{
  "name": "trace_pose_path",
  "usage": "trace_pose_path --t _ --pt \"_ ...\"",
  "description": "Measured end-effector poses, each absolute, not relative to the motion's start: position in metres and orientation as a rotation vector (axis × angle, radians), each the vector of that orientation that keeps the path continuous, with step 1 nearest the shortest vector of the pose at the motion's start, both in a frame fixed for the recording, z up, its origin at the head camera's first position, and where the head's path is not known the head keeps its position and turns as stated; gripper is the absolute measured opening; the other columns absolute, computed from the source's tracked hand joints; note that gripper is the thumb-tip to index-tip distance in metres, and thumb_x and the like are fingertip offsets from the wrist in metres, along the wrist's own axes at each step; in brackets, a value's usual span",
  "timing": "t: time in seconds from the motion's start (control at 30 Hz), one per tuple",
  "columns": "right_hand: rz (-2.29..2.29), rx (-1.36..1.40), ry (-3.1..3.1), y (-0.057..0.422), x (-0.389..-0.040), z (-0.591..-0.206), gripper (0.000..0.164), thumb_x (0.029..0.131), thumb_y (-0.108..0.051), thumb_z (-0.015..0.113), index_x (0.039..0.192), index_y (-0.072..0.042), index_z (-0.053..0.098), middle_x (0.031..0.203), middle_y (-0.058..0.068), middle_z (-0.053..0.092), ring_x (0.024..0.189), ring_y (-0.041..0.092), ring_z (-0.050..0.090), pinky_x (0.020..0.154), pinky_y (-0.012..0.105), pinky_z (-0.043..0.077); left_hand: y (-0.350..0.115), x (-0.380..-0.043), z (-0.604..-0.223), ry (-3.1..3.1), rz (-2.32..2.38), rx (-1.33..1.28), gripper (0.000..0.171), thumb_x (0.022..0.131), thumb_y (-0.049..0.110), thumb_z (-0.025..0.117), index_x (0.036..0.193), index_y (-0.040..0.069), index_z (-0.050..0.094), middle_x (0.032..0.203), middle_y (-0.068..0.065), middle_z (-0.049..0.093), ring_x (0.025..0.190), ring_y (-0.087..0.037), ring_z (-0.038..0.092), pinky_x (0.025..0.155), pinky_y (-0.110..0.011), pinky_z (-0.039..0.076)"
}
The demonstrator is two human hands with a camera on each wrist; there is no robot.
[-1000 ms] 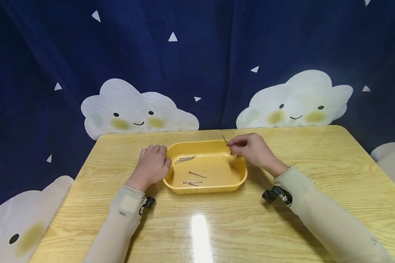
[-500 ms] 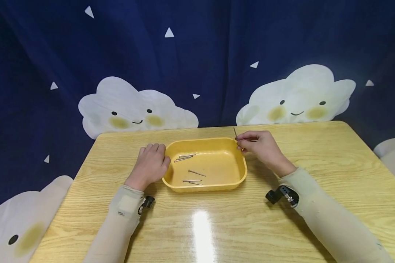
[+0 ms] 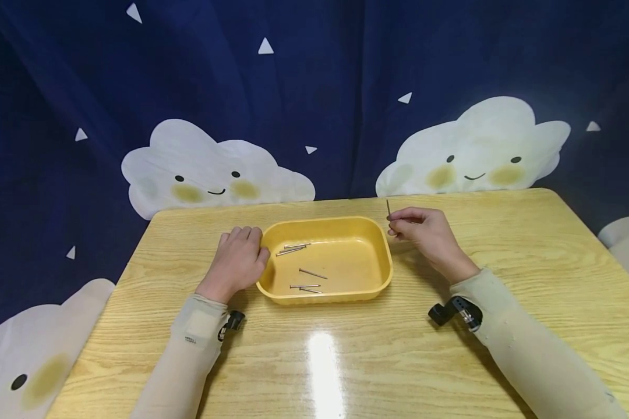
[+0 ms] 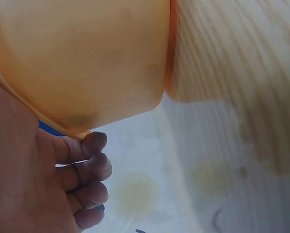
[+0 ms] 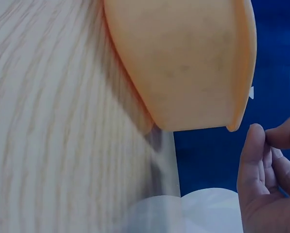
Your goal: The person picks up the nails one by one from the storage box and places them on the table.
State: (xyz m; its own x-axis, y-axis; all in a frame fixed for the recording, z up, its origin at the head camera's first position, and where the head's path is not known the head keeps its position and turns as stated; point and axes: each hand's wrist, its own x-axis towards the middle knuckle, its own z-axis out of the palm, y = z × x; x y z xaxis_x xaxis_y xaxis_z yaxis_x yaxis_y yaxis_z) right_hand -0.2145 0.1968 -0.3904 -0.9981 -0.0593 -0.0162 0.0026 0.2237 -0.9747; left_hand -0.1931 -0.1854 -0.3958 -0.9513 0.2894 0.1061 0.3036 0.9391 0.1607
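Nail (image 3: 388, 208) moved beyond tray (image 3: 346, 265), right hand (image 3: 427, 231) pinching it, left hand (image 3: 236, 260) gripping tray, wood table (image 3: 398, 355), cloud curtain (image 3: 335, 81)

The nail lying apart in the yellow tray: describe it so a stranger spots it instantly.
On the wood-grain table, find the yellow tray that the left hand grips. In the head view, a cluster of nails lies towards its back left and a pair towards the front. The lone nail lies between them, touching neither, slanting down rightward.
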Motion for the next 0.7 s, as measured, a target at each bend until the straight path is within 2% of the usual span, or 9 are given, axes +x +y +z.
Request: trace_pose_path --t 0.27,0.53,0.6,0.7 --pt "-2.002 -0.001 2.281 0.2 -0.215 -0.399 0.036 0.097 -0.002 0.062 0.125 0.019 0.059 0.096 -0.006 0.075 0.08 0.006 0.075 0.078 0.022 0.061 -0.185 -0.193 -0.396 -3.003 -0.275 -0.465 0.02 0.103 0.025 0.043 0.094 0.008 0.051 0.084 -0.007 0.05 0.083 -0.028 0.045 0.078 -0.038 0.031" --pt "-1.894 0.053 2.337 0.203 -0.22 -0.407 0.035 0.098 -0.004 0.062 0.125 0.018 0.061 0.112 0.018 0.071 0.08 0.003 0.074 0.08 0.023 0.061 -0.185 -0.192 -0.396 -3.01 -0.278 -0.45 0.021 0.103 0.025 0.043 0.095 0.008 0.052 0.086 -0.008 0.052 0.085 -0.028 0.046 0.078 -0.038 0.031" --pt "-1.854 0.057 2.358 0.203 -0.221 -0.409 0.035 0.097 -0.005 0.063 0.124 0.018 0.062 0.114 0.021 0.07 0.079 0.003 0.074 0.079 0.023 0.061 -0.185 -0.192 -0.396 -3.009 -0.278 -0.45 0.021 0.103 0.025 0.043 0.096 0.008 0.052 0.086 -0.008 0.052 0.085 -0.028 0.046 0.078 -0.038 0.031" --pt "-1.808 0.054 2.374 0.203 -0.222 -0.411 0.034 0.095 -0.005 0.064 0.121 0.017 0.064 0.11 0.018 0.072 0.077 0.003 0.073 0.078 0.023 0.062 -0.185 -0.193 -0.396 -3.005 -0.276 -0.452 0.021 0.103 0.026 0.043 0.096 0.008 0.052 0.086 -0.008 0.052 0.086 -0.028 0.047 0.078 -0.038 0.031"
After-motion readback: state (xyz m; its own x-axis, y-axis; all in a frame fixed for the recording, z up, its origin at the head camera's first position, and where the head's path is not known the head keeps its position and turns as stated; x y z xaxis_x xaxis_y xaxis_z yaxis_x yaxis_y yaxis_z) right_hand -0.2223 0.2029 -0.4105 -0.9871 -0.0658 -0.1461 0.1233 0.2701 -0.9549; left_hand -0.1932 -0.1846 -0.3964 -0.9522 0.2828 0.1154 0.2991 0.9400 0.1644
